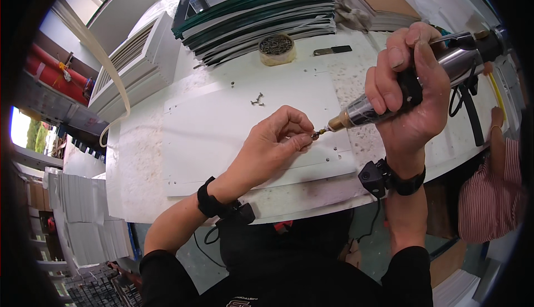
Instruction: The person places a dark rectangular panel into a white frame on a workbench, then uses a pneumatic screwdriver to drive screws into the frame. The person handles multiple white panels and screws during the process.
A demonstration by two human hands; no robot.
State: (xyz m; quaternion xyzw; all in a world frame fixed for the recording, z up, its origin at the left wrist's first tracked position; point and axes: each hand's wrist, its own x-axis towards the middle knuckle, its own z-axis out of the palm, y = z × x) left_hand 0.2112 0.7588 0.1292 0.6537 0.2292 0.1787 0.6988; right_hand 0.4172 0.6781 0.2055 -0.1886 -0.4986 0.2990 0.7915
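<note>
My right hand point(414, 93) is wrapped round a silver power screwdriver point(360, 111), which points down to the left. Its bit meets a small screw point(315, 135) pinched between the thumb and fingers of my left hand point(275, 143). Both hands are above a flat white panel point(217, 140) with small holes near its edges. A few loose screws point(257, 100) lie on the panel, beyond my left hand. Farther back stands a round tub point(277, 57) full of small dark screws.
Behind the tub is a stack of dark green-edged sheets point(261, 15). A flat dark-handled tool point(334, 50) lies to its right. White slatted frames point(130, 68) stand at the left, near a pale hose point(103, 51). Another person's striped garment point(486, 204) shows at the right.
</note>
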